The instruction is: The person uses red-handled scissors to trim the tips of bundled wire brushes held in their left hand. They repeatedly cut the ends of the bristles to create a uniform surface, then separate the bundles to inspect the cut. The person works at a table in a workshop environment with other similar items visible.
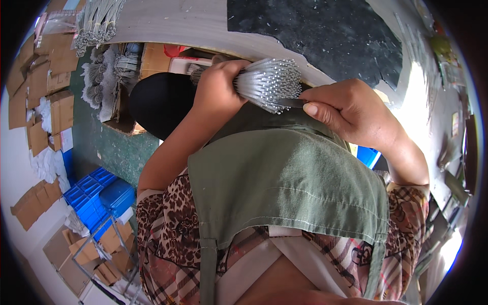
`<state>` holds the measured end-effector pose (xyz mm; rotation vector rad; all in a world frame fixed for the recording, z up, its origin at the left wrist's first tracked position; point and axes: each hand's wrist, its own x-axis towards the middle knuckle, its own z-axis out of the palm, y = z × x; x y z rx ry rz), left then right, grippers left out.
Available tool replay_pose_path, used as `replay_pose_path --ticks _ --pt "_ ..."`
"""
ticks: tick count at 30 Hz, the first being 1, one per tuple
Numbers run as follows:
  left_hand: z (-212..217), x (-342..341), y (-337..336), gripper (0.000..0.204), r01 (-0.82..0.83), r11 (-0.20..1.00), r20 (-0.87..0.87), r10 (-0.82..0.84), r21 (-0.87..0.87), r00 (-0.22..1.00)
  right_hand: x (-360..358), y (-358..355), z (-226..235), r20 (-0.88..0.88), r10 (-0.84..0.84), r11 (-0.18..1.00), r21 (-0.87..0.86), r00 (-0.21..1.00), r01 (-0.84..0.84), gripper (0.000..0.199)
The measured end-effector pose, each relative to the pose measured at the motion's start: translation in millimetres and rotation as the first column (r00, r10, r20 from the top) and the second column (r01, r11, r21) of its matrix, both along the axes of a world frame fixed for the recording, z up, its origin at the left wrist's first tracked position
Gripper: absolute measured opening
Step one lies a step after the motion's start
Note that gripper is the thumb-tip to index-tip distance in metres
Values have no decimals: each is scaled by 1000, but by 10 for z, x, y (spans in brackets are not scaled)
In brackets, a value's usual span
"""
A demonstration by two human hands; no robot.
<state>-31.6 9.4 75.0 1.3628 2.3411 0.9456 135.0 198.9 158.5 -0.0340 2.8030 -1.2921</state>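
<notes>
Fingers (235, 66) of the left hand (218, 84) wrap around a bundle of thin silver-grey wires (269, 81) with beaded tips, held over the lap beside the table (188, 25). The right hand (353, 109) pinches a dark flat blade (291, 102) between thumb and forefinger, at the bundle's lower tips. The wires look springy, slick, apt to splay; gripping behind the flare should suit.

Count two bare hands (221, 84), one round silver-strand bundle (269, 81) near twelve o'clock, one slim dark tool (291, 102) toward one.
</notes>
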Motion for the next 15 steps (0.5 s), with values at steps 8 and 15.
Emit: replay_pose_path --ticks 8,15 --pt "31 7 11 42 4 1000 -33 -3 19 999 -32 -2 8 -81 20 997 81 997 -13 21" --pt "58 19 15 41 -3 1000 -12 3 -21 1000 -57 7 29 -8 51 995 83 999 -50 21"
